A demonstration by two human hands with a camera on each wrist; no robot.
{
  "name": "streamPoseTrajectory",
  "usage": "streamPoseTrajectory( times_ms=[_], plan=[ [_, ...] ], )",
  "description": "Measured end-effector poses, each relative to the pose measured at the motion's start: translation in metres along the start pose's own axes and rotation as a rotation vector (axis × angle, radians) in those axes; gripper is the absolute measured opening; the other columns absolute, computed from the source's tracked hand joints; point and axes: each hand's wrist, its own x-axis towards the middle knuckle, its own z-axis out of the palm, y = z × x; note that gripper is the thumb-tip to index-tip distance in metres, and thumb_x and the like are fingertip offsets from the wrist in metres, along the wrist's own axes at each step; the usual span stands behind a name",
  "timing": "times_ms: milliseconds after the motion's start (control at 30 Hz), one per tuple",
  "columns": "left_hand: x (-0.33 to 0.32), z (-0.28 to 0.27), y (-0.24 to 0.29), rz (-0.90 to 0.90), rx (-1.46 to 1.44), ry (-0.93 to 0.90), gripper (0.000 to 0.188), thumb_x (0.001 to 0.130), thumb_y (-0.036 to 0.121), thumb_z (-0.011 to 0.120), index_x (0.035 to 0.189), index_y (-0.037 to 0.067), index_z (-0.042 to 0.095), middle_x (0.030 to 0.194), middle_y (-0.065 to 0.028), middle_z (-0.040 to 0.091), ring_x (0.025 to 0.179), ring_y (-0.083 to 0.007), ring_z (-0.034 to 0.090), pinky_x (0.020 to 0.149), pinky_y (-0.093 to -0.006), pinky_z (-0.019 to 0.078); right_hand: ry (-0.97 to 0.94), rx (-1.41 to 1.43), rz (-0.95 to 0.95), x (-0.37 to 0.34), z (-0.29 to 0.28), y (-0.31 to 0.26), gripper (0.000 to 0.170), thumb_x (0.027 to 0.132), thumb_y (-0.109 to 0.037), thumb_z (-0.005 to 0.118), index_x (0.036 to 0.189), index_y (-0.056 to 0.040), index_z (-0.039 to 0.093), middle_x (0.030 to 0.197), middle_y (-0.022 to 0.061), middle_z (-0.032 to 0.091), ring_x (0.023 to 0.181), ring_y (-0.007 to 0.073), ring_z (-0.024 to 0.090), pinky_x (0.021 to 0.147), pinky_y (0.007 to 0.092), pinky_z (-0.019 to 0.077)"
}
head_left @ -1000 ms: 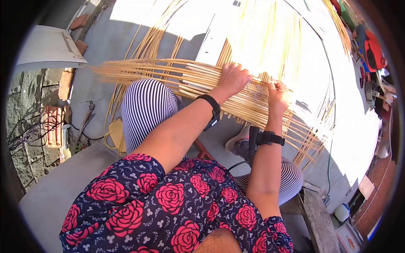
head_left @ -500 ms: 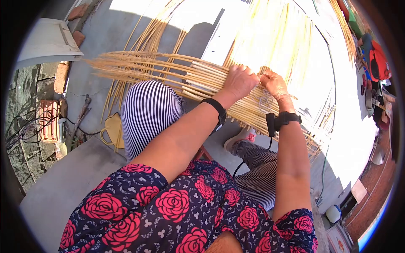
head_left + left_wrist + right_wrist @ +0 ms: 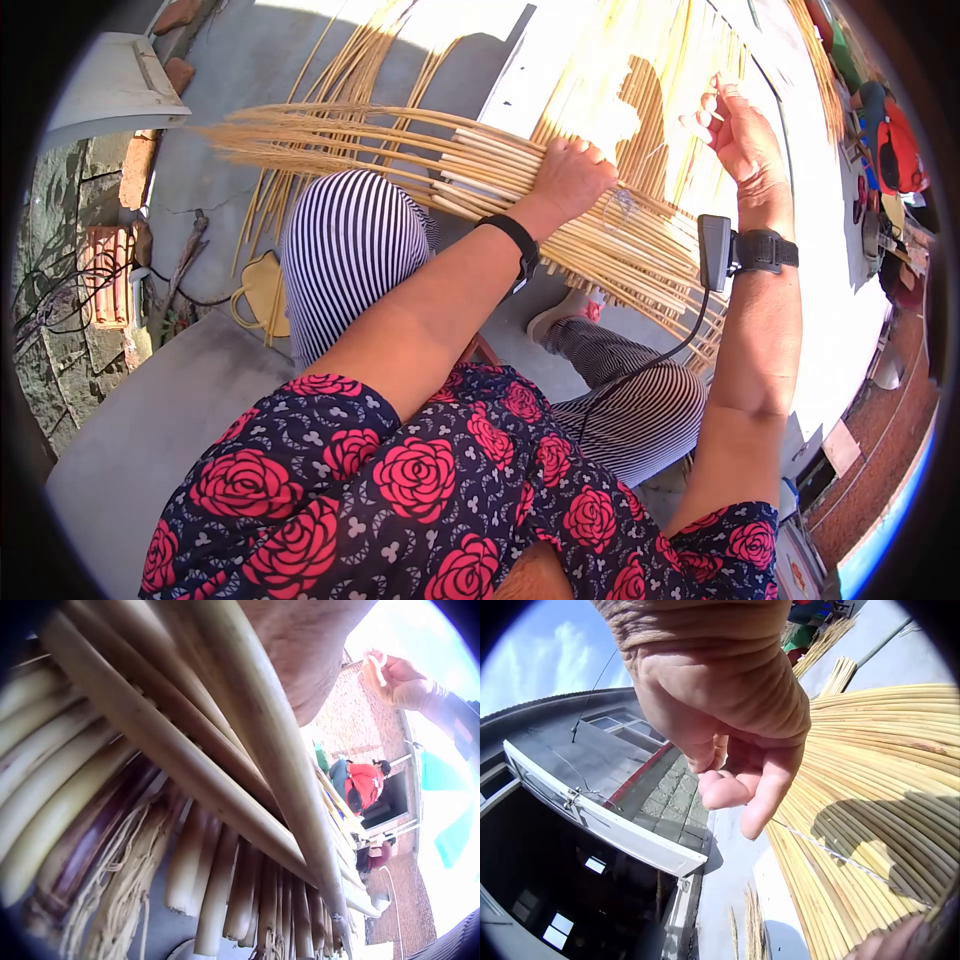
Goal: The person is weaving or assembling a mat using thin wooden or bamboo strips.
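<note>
A row of pale reed stalks (image 3: 480,172) lies across the lap, their feathery tips at the left. The left hand (image 3: 578,180) rests over the stalks' upper edge with its fingers curled round them; in the left wrist view the thick stalk ends (image 3: 225,817) fan out below the palm (image 3: 300,656). Raised above and right of the stalks, the right hand (image 3: 742,135) has curled fingers. In the right wrist view a thin twisted string (image 3: 840,856) runs taut from that hand (image 3: 720,705) down to the reeds, near the left hand's fingertips (image 3: 892,941).
More reeds (image 3: 690,110) spread over the sunlit floor beyond the hands, and a loose bunch (image 3: 365,70) lies upper left. A white panel (image 3: 105,80), bricks and cables stand at the left. A person in red (image 3: 897,145) is at the right.
The right hand has left the stalks beside the left hand and risen up and to the right, drawing the string out. The left hand stays on the stalks.
</note>
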Motion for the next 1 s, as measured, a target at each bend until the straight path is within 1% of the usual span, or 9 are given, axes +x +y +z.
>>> streamPoseTrajectory(
  times_ms=[33,67,167,200,500,667,733,800,1000],
  plan=[
    [0.0,-0.001,0.001,-0.005,0.004,-0.021,0.01,0.078,0.025,0.06,0.071,0.02,0.066,0.075,0.0016,0.061,0.083,-0.0185,0.057,0.072,-0.038,0.0387,-0.107,0.09,-0.032,0.015,-0.018,-0.024,0.017,0.097,-0.02,0.049,0.1,-0.0046,0.056,0.074,0.0013,0.053,0.068,0.0134,0.054,0.08,0.0392,0.0557],
    [-0.001,-0.001,0.001,-0.008,0.008,-0.043,0.011,0.078,0.025,0.06,0.072,0.02,0.067,0.076,0.0014,0.062,0.084,-0.0186,0.058,0.073,-0.0377,0.0389,-0.484,0.298,-0.149,0.024,-0.035,-0.045,0.018,0.097,-0.02,0.05,0.101,-0.0049,0.058,0.08,0.0014,0.057,0.07,0.0129,0.054,0.075,0.0291,0.0537],
    [-0.002,0.003,-0.001,0.004,0.024,-0.003,0.009,0.078,0.026,0.06,0.072,0.021,0.065,0.073,0.0021,0.057,0.08,-0.0186,0.056,0.07,-0.0388,0.0381,-0.281,0.276,-0.302,0.034,-0.057,-0.145,0.007,0.093,-0.004,0.053,0.091,0.0024,0.052,0.068,0.0031,0.043,0.062,0.0133,0.043,0.097,0.0407,0.0469],
    [-0.002,0.005,-0.002,0.007,0.021,-0.002,0.009,0.078,0.026,0.061,0.072,0.022,0.065,0.073,0.0021,0.057,0.08,-0.0186,0.056,0.07,-0.0388,0.038,-0.643,0.252,-0.302,0.023,-0.058,-0.177,0.008,0.093,-0.004,0.053,0.096,0.0004,0.058,0.081,0.0107,0.057,0.075,0.0141,0.056,0.098,0.0385,0.0458],
    [-0.001,0.004,0.001,-0.003,-0.041,-0.003,0.012,0.079,0.026,0.061,0.071,0.02,0.068,0.073,-0.0011,0.062,0.079,-0.0202,0.059,0.072,-0.0395,0.0391,0.087,-0.51,-1.181,-0.103,0.006,-0.249,0.027,0.092,-0.025,0.056,0.109,-0.0052,0.06,0.103,0.0113,0.06,0.094,0.0165,0.058,0.097,0.0334,0.0421],
    [0.001,0.0,0.002,-0.022,-0.039,-0.008,0.012,0.078,0.027,0.062,0.071,0.019,0.068,0.074,-0.0004,0.062,0.08,-0.0197,0.059,0.072,-0.0401,0.0388,0.162,-0.844,-0.723,-0.017,-0.051,-0.174,0.037,0.09,-0.034,0.06,0.116,-0.0081,0.063,0.112,0.0071,0.064,0.107,0.0129,0.058,0.099,0.0261,0.0385],
    [0.0,0.001,0.002,-0.038,-0.037,-0.048,0.016,0.082,0.031,0.057,0.075,0.02,0.067,0.077,0.0001,0.06,0.082,-0.0199,0.057,0.073,-0.0397,0.0373,-0.147,-0.81,-0.413,-0.002,-0.041,-0.111,0.03,0.087,-0.037,0.065,0.099,-0.0088,0.066,0.083,-0.0038,0.062,0.086,0.0095,0.056,0.085,0.0268,0.0436],
    [0.001,0.001,0.0,-0.047,-0.034,-0.081,0.018,0.085,0.033,0.055,0.078,0.02,0.066,0.079,0.0001,0.059,0.083,-0.0201,0.056,0.074,-0.0395,0.0364,-0.034,-0.926,-0.219,-0.011,-0.028,-0.033,0.022,0.083,-0.027,0.07,0.097,-0.0101,0.067,0.084,-0.001,0.063,0.084,0.0113,0.058,0.082,0.0285,0.0458],
    [0.002,-0.005,0.005,-0.048,-0.023,-0.108,0.019,0.086,0.033,0.054,0.079,0.021,0.066,0.081,-0.0005,0.06,0.084,-0.0205,0.056,0.075,-0.0396,0.0361,-0.274,-0.912,-0.037,0.0,-0.038,0.102,0.018,0.083,-0.012,0.069,0.101,-0.0109,0.066,0.085,-0.0028,0.06,0.079,0.0093,0.054,0.078,0.0275,0.0463]
  ],
)
